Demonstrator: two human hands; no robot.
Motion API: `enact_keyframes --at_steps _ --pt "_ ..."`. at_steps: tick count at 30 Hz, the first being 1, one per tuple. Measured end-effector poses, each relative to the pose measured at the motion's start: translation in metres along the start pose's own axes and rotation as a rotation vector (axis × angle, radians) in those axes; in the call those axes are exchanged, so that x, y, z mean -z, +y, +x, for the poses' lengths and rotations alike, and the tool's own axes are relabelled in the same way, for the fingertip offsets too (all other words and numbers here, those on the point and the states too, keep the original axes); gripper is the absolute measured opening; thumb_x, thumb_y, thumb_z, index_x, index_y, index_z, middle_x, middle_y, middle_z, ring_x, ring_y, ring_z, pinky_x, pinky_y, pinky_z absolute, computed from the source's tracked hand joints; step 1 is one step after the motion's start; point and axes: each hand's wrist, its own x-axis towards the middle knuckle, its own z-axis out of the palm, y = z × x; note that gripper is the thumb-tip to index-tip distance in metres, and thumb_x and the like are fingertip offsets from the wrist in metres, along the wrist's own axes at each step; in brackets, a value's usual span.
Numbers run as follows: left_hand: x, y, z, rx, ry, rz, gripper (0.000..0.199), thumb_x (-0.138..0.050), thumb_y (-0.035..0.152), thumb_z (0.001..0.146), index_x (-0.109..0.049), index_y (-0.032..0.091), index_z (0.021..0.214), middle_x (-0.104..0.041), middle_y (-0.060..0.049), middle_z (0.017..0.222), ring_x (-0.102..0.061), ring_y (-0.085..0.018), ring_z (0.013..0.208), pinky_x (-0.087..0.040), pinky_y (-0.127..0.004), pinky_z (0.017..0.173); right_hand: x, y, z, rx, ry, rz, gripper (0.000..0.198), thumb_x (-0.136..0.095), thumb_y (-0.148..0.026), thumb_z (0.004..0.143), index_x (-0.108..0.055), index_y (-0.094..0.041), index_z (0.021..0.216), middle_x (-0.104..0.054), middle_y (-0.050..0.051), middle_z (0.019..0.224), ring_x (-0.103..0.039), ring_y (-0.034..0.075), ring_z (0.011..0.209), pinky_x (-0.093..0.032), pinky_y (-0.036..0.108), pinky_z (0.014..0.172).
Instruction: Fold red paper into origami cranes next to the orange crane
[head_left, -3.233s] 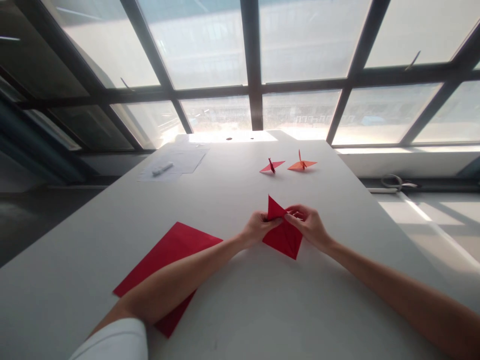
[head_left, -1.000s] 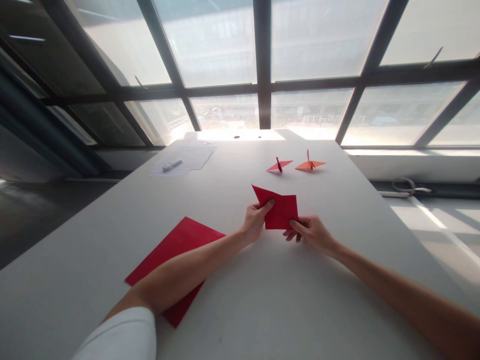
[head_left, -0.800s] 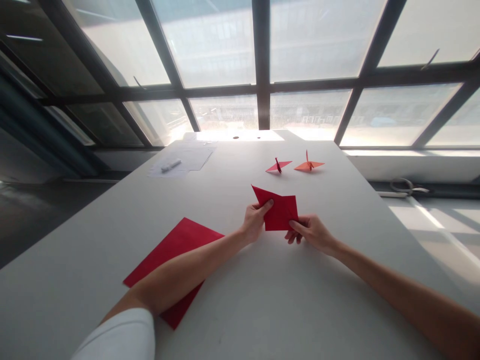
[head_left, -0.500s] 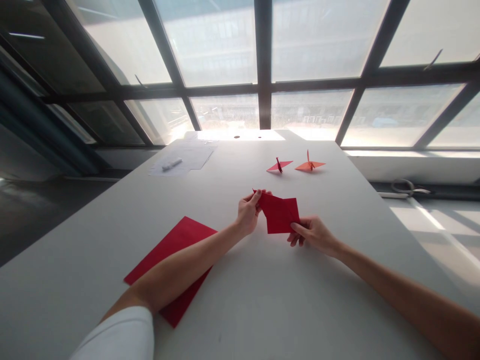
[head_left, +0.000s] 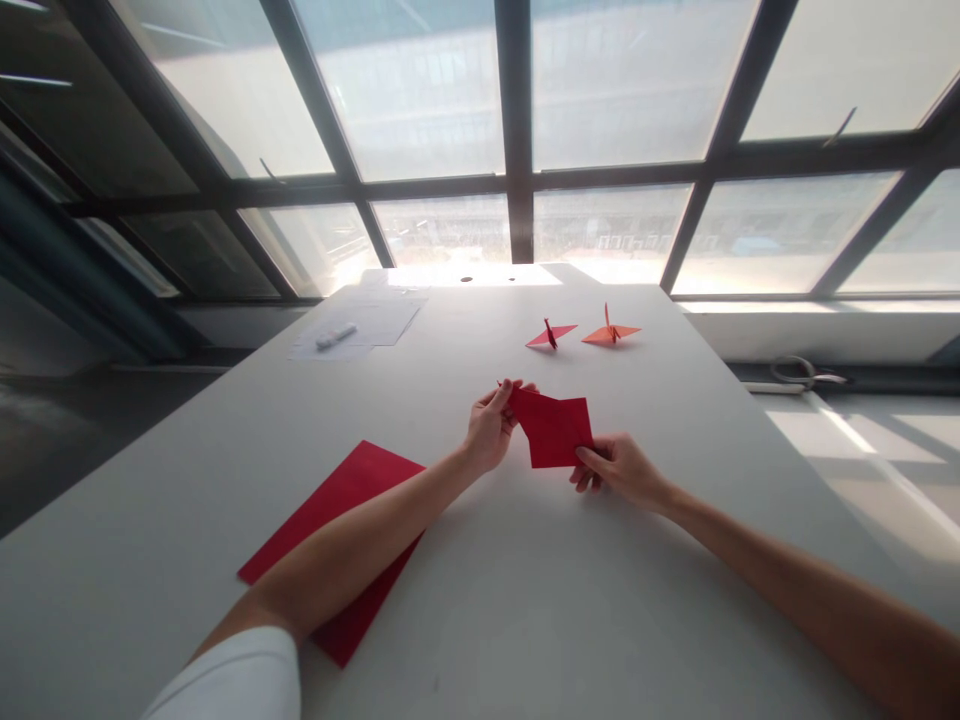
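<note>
A partly folded sheet of red origami paper [head_left: 553, 430] is held above the white table between my two hands. My left hand [head_left: 493, 422] pinches its upper left corner, where a small tip pokes out past the fingers. At the lower right edge, my right hand [head_left: 616, 468] grips it with the thumb on top and the fingers beneath. Under my left forearm lies a larger red paper sheet [head_left: 341, 505], partly covered by the arm. Beyond my hands stand a red paper crane [head_left: 552, 334] and an orange paper crane [head_left: 611, 332], side by side.
Thin white papers [head_left: 386, 318] lie at the table's far left, with a whitish rolled object [head_left: 336, 336] on them. The white table [head_left: 570, 600] reaches toward large framed windows. A coiled cable [head_left: 795, 372] sits off the table's right side.
The view has shifted slightly, so everything appears a little further left. Both hands keep their hold on the red paper, whose shape looks nearly the same.
</note>
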Motion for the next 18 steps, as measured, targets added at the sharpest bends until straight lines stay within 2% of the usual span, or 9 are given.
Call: enact_keyframes --at_steps 3,9,13,18 --pt "0.001 0.003 0.002 0.006 -0.017 0.019 0.04 -0.076 0.046 0.079 -0.072 0.012 0.099 -0.073 -0.013 0.102 -0.07 -0.021 0.092 -0.054 -0.034 0.085 0.002 0.001 0.0 0.015 0.049 -0.003 0.041 -0.058 -0.052 0.088 -0.069 -0.014 0.075 -0.073 0.008 0.068 -0.067 0.016 0.054 -0.051 0.025 0.05" --pt "0.01 0.004 0.013 -0.091 0.025 0.14 0.034 -0.087 0.035 0.065 -0.075 0.015 0.091 -0.072 -0.004 0.081 -0.067 -0.014 0.076 -0.053 -0.031 0.084 0.013 0.0 -0.001 0.016 0.061 -0.049 0.037 -0.057 -0.048 0.088 -0.068 -0.015 0.074 -0.073 0.008 0.068 -0.066 0.016 0.053 -0.05 0.025 0.048" --pt "0.015 0.002 0.017 -0.156 0.006 0.234 0.035 -0.089 0.031 0.061 -0.077 0.015 0.089 -0.073 -0.005 0.08 -0.066 -0.013 0.073 -0.053 -0.032 0.082 0.026 0.0 0.002 0.052 0.041 -0.07 0.038 -0.057 -0.047 0.087 -0.067 -0.013 0.073 -0.073 0.009 0.066 -0.065 0.016 0.052 -0.047 0.024 0.045" --pt "0.016 0.002 0.017 -0.216 -0.029 0.358 0.034 -0.088 0.028 0.062 -0.077 0.015 0.092 -0.075 -0.007 0.083 -0.067 -0.015 0.073 -0.054 -0.033 0.079 0.043 -0.001 0.005 0.071 0.023 -0.087 0.038 -0.058 -0.047 0.086 -0.067 -0.013 0.073 -0.073 0.009 0.066 -0.064 0.015 0.051 -0.047 0.024 0.046"
